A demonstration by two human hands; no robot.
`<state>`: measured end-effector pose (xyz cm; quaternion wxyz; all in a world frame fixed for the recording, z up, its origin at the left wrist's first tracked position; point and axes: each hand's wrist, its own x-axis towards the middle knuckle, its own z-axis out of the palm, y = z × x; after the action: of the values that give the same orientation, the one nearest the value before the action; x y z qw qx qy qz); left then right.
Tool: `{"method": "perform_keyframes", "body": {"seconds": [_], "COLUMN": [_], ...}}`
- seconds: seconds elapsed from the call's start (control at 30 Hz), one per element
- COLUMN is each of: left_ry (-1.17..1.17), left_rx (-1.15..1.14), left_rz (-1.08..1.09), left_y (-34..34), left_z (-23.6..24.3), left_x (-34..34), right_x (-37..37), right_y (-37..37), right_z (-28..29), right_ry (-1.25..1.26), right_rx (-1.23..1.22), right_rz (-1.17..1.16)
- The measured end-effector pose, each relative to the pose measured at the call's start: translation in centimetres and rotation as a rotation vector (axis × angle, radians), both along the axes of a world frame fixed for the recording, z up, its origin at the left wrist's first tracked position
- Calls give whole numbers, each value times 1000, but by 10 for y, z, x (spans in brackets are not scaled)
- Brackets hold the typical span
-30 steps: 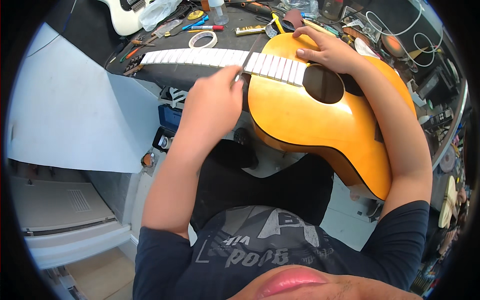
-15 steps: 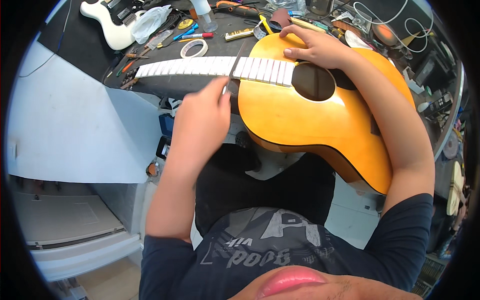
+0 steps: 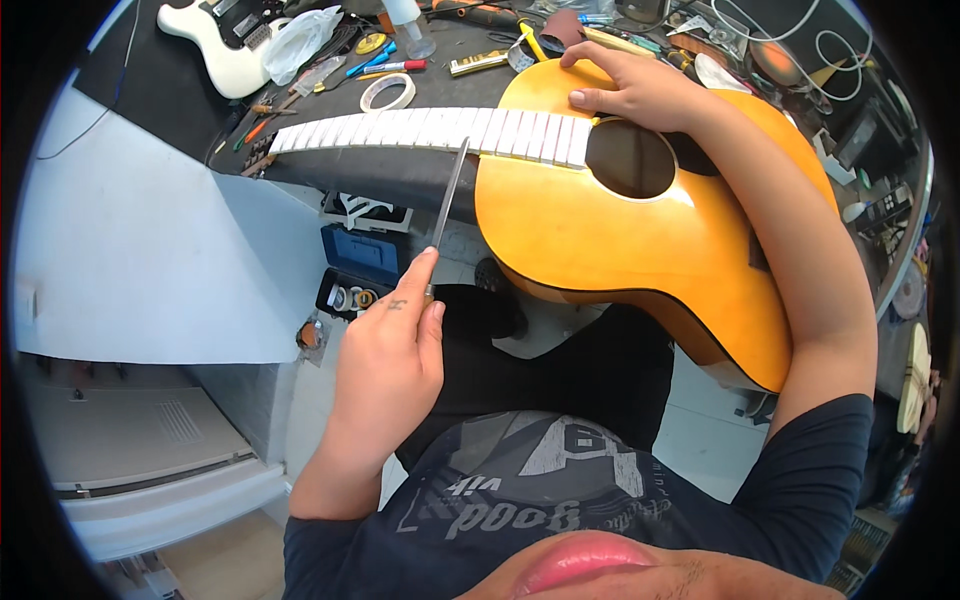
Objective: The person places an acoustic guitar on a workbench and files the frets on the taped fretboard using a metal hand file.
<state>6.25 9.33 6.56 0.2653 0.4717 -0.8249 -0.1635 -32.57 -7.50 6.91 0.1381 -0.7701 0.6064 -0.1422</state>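
A yellow-topped acoustic guitar (image 3: 590,240) lies over the bench edge and my lap, its neck pointing left. White tape strips cover the fretboard (image 3: 430,128) between the frets. My left hand (image 3: 390,345) is closed round the handle of a slim metal file (image 3: 448,205). The file's tip is at the near edge of the fretboard, close to the body joint; whether it touches is unclear. At the far side of the body, my right hand (image 3: 635,88) grips the upper edge, thumb on the top above the soundhole (image 3: 632,160). My right forearm lies across the body.
Behind the neck, a roll of tape (image 3: 388,93), markers (image 3: 395,68) and a clear bottle (image 3: 408,30) lie about the dark bench. A white electric guitar body (image 3: 215,55) is at the far left. Below the neck sits an open blue toolbox (image 3: 360,255).
My left hand has drawn the file back toward me, down from across the fretboard to its near edge. The guitar and my right hand have barely moved.
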Motion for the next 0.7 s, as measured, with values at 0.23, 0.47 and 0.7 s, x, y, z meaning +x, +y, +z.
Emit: {"method": "perform_keyframes", "body": {"seconds": [0.23, 0.47, 0.7], "left_ry": [-38, 29, -10], "left_rx": [-96, -131, 47], "left_rz": [-16, -12, 13], "left_y": [-80, -15, -87], "left_z": [9, -28, 12], "left_x": [-42, -2, -42], "right_x": [2, 1, 4], "right_y": [-4, -3, -5], "right_z": [1, 0, -1], "right_ry": [10, 53, 60], "right_rx": [17, -7, 10], "right_rz": [19, 19, -10]}}
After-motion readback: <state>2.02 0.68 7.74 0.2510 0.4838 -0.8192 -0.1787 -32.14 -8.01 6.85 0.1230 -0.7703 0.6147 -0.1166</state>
